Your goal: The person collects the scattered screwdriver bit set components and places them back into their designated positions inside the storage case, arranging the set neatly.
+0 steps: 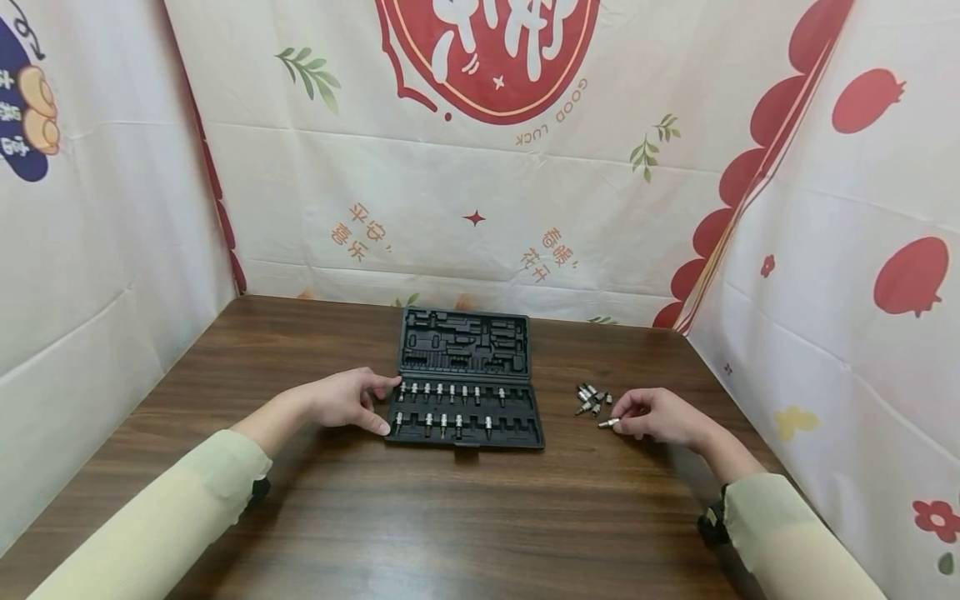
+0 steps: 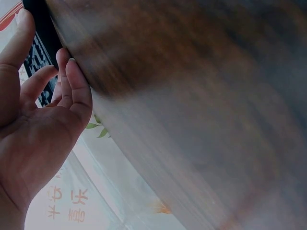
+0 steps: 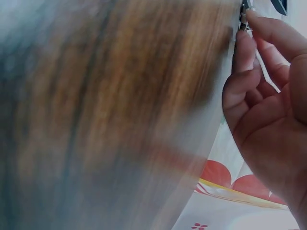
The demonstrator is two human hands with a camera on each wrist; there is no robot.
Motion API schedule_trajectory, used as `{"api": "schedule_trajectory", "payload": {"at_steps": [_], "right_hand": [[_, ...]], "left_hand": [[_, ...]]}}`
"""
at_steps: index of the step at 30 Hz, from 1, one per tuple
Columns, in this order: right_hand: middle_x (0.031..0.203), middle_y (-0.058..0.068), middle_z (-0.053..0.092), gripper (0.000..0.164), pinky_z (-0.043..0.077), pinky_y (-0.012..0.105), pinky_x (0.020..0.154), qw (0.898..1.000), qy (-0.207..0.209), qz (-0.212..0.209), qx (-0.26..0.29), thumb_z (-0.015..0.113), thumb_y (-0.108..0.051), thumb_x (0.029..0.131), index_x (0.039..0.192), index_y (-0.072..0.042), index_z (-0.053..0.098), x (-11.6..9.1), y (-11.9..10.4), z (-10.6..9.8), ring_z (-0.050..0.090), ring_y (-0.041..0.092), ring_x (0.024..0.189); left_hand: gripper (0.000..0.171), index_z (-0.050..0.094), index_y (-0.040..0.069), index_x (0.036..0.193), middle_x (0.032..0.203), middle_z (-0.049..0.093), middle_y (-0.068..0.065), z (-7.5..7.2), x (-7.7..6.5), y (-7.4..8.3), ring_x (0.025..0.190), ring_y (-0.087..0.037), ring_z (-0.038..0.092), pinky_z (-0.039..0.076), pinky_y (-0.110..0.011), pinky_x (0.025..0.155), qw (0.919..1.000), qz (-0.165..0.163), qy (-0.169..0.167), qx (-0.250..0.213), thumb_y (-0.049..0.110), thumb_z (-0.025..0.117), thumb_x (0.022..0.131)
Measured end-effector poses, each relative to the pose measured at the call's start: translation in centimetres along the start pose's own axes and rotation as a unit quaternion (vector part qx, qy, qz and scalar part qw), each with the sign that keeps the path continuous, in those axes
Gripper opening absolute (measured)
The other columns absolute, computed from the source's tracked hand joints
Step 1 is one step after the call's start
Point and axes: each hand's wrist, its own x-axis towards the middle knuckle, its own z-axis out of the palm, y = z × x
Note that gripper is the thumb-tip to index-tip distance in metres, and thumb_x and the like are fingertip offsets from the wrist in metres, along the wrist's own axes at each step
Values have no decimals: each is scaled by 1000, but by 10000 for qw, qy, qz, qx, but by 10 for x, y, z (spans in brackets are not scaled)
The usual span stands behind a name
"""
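Note:
A black socket-bit case [image 1: 465, 407] lies unfolded on the table, its moulded lid [image 1: 467, 342] leaning back. Silver bit sockets fill much of its back row [image 1: 452, 392], and several more stand in the front row [image 1: 443, 423], with vacant slots mostly at the right. My left hand [image 1: 347, 398] rests against the case's left side, thumb at the front corner and fingers extended towards the hinge. Right of the case, my right hand [image 1: 662, 415] pinches a bit socket [image 1: 608, 423] between thumb and fingers, low over the table. The right wrist view shows the pinching fingertips [image 3: 245, 40] at its top edge.
Beside my right fingertips is a small heap of loose bit sockets [image 1: 590, 395]. The brown wood-grain table [image 1: 450, 525] is bounded by printed white cloth at the back [image 1: 450, 175], left and right.

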Motion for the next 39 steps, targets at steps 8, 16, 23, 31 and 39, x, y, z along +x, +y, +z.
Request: {"api": "schedule_trajectory", "payload": {"at_steps": [8,16,23,31,39], "right_hand": [[99,7,73,29,55,32,66,9976,101,-191,656,83,-26,100,117,-5,74,1,-6,-1,66,19,82],[104,12,69,39,55,32,68,9902,177,-453,1313,80,-25,103,132,0,71,8,-18,4,62,16,79],[115,17,70,47,59,36,77,9908,127,-535,1236,74,-34,107,141,-2,69,18,-34,13,64,18,86],[98,12,64,44,53,34,65,9865,174,-715,1464,76,-35,106,137,-5,69,33,-59,30,56,15,73],[84,3,57,40,45,36,59,9840,80,-957,1502,74,-31,108,135,-2,70,47,-81,49,49,14,66]], "left_hand": [[94,44,4,168,135,60,-19,1,1,-1,101,-16,66,54,-34,90,10000,34,25,30,31,92,92],[94,44,4,167,135,59,-19,1,1,-1,101,-17,65,53,-33,89,10000,35,29,12,31,92,92],[94,43,4,168,135,59,-20,1,1,-1,101,-17,65,53,-33,88,10000,2,25,-49,30,92,92],[93,44,5,168,135,59,-19,1,1,-1,100,-16,65,53,-33,89,10000,-6,19,-39,30,92,92],[93,44,6,168,136,59,-19,0,1,1,101,-17,65,53,-33,89,10000,-80,11,-35,31,92,92]]}}
